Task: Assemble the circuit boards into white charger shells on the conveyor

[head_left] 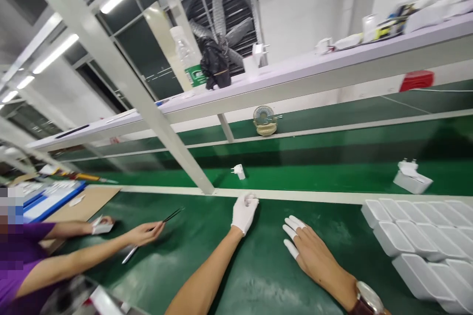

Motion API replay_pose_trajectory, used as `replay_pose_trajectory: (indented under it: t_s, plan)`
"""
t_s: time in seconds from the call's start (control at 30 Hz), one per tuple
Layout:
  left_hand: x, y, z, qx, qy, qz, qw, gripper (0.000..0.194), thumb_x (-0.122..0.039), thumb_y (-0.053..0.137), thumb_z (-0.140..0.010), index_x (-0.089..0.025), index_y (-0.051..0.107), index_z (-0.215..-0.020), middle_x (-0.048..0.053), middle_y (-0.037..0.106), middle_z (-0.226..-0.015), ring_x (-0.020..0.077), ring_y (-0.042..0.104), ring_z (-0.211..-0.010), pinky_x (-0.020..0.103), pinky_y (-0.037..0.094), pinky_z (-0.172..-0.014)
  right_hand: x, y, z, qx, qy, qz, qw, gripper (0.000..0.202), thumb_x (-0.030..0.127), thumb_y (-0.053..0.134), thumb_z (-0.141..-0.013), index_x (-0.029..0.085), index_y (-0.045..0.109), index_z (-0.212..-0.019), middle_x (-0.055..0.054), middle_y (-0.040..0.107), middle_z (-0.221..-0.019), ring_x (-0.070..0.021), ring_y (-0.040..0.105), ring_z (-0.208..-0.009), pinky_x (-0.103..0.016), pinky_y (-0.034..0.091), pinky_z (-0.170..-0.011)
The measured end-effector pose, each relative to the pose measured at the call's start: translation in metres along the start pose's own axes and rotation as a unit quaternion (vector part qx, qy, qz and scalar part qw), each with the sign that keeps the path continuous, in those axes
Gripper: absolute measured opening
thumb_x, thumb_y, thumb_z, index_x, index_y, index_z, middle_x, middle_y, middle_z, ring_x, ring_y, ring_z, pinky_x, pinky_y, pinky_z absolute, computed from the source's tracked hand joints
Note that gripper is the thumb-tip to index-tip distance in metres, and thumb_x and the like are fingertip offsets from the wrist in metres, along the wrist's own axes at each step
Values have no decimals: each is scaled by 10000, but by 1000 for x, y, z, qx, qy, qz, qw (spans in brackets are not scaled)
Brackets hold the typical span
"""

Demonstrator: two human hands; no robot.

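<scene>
My left hand (245,212), in a white glove, rests at the pale strip along the workbench's far edge. Its fingers are curled in, and whatever they may hold is hidden. Just beyond it, a white plug adapter (240,172) lies on the green conveyor surface (318,174). My right hand (316,251) is held over the green workbench (266,275), its fingers stretched out and nothing in them. White finger cots cover several of its fingertips, and a watch (367,297) is on the wrist. To its right stand rows of white plastic trays (424,236).
At left a co-worker in a purple sleeve (37,270) holds tweezers (173,215) and a white part (102,225). A slanting post (173,142) meets the bench edge. Further plug adapters in a white box (412,177) sit at right. A small fan (265,120) stands below the shelf (295,78).
</scene>
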State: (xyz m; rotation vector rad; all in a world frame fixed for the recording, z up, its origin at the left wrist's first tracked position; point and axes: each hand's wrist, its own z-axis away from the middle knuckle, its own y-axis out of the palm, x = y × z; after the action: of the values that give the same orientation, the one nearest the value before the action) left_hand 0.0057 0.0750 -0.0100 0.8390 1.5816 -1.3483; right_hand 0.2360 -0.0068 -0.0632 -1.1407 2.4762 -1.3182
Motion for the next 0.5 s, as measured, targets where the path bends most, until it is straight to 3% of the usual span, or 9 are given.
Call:
replay_pose_trajectory:
  t_s: [0.13, 0.27, 0.4, 0.5]
  plan:
    - [1, 5, 45, 38, 19, -13, 999, 365, -174, 680, -787, -153, 612, -1146, 96, 697, -1050, 150, 680, -814, 333, 580, -827, -5, 2, 7, 1, -30, 0, 1000, 361, 232, 469, -975, 166, 572, -1314, -157, 630, -1285, -332, 559, -1255, -503, 512, -991]
    - [5, -9, 76, 78, 67, -27, 994, 369, -158, 710, -735, -181, 654, -1099, 64, 670, -1039, 150, 670, -824, 311, 584, -795, -9, 4, 12, -5, -52, 5, 999, 342, 266, 433, -999, 155, 592, -1281, -161, 619, -1305, -333, 528, -1292, -478, 505, -986]
    - [13, -48, 81, 55, 181, -190, 963, 340, -221, 679, -806, -213, 640, -1143, 61, 652, -1122, 157, 665, -939, 303, 581, -854, -13, 10, 18, 3, -64, 28, 998, 344, 304, 426, -1010, 127, 607, -1242, -175, 600, -1333, -344, 519, -1300, -473, 501, -975]
    - [24, -96, 65, -31, 214, -351, 911, 301, -267, 674, -831, -238, 657, -1130, 52, 677, -1172, 200, 630, -1115, 350, 521, -1014, -15, 12, 21, 17, -70, 42, 997, 359, 331, 426, -1015, 109, 604, -1232, -184, 578, -1358, -349, 515, -1301, -479, 491, -988]
